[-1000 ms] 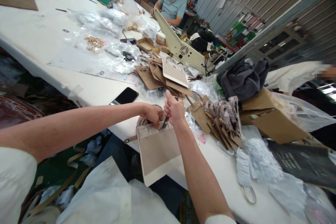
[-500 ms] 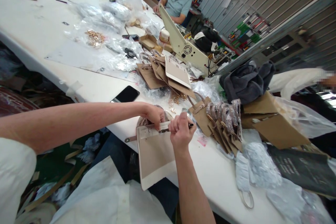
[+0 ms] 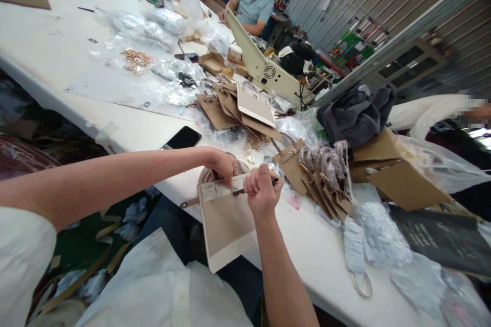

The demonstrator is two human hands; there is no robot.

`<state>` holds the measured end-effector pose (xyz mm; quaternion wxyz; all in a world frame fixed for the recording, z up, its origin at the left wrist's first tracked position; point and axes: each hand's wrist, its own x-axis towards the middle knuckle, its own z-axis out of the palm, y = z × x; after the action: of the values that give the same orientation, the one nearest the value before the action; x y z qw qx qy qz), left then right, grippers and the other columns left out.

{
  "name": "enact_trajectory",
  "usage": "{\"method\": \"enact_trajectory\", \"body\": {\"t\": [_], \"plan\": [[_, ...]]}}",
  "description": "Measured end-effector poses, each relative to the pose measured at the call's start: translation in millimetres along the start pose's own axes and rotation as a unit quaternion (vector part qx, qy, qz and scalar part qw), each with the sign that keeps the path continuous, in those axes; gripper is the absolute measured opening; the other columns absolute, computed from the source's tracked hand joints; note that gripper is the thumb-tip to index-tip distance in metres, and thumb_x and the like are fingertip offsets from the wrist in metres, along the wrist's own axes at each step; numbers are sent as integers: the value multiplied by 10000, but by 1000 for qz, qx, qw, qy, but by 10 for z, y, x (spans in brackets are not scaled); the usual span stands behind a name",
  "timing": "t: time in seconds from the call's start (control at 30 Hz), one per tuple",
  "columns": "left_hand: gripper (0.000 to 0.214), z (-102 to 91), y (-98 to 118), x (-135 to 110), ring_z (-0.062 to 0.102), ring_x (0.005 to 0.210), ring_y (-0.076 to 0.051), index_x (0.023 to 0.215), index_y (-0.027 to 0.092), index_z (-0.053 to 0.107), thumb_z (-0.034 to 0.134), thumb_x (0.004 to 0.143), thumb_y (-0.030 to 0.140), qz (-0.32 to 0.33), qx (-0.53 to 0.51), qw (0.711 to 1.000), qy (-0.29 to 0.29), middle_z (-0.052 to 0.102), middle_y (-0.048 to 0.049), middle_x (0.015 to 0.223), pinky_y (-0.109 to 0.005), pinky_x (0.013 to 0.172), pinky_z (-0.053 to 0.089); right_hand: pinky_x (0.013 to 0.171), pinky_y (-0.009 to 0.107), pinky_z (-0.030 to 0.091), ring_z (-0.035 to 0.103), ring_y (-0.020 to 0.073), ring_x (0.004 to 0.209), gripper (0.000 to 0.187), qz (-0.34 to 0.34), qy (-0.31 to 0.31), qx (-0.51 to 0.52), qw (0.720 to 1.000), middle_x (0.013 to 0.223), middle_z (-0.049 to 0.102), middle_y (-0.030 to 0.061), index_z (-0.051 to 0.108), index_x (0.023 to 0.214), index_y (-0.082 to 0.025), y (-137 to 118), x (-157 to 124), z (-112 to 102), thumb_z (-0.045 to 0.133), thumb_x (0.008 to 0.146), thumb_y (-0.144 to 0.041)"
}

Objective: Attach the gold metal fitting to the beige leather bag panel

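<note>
A flat beige bag panel (image 3: 228,225) with pale borders rests at the table's front edge, its lower part reaching over my lap. My left hand (image 3: 225,166) is closed on its top edge, near a handle partly hidden behind. My right hand (image 3: 264,191) is wrapped round a slim hand tool (image 3: 275,181), whose dark end sticks out past the thumb; its exact kind is unclear. From that fist a thin dark part runs to a small metal fitting (image 3: 235,190) near the panel's top. A brown strap (image 3: 189,203) with a metal end juts out at the left.
Beyond my hands lie a phone (image 3: 183,138), stacked brown bag pieces (image 3: 218,112) and bags with wrapped handles (image 3: 324,179). A cream machine (image 3: 264,69) stands farther back. At right are a cardboard box (image 3: 402,173) and dark cloth (image 3: 356,115). A person (image 3: 255,2) sits across the table.
The whole view has shifted slightly, so the background sits a little farther left. Both hands keep their holds on the panel and the tool, with hardly any movement.
</note>
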<state>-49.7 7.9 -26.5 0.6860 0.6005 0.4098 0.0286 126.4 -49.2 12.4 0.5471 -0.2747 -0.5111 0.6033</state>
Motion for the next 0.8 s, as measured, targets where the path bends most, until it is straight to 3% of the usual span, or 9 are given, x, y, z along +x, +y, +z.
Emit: {"method": "enact_trajectory", "body": {"t": [0.13,0.37,0.6,0.8], "plan": [[191,-17,-36,40,629,661,-186,636,185,689,853,551,235,9,1,1000,0,637,17,609,-313,664,562,368,238,184,240,59,384,631,24,8,-5,1000,507,310,-91,427,590,-219,40,60,90,768,1026,-523],[256,-72,-112,54,665,744,-211,718,181,769,903,515,260,55,4,998,-30,730,-4,716,-330,694,580,349,240,174,241,57,371,664,69,5,-45,997,490,304,-96,411,578,-226,63,194,195,785,996,-580],[315,-103,-151,146,681,760,-249,749,191,782,922,476,264,43,16,998,-42,734,-16,721,-367,685,593,383,232,180,237,57,398,613,24,-24,-39,999,522,300,-89,425,592,-211,40,91,135,748,1051,-456],[288,-81,-163,163,599,655,-203,657,193,719,927,475,273,64,55,996,-1,658,10,626,-347,634,543,386,240,174,234,59,385,628,29,-19,-51,998,505,299,-89,418,586,-214,28,61,174,740,1051,-486]]}}
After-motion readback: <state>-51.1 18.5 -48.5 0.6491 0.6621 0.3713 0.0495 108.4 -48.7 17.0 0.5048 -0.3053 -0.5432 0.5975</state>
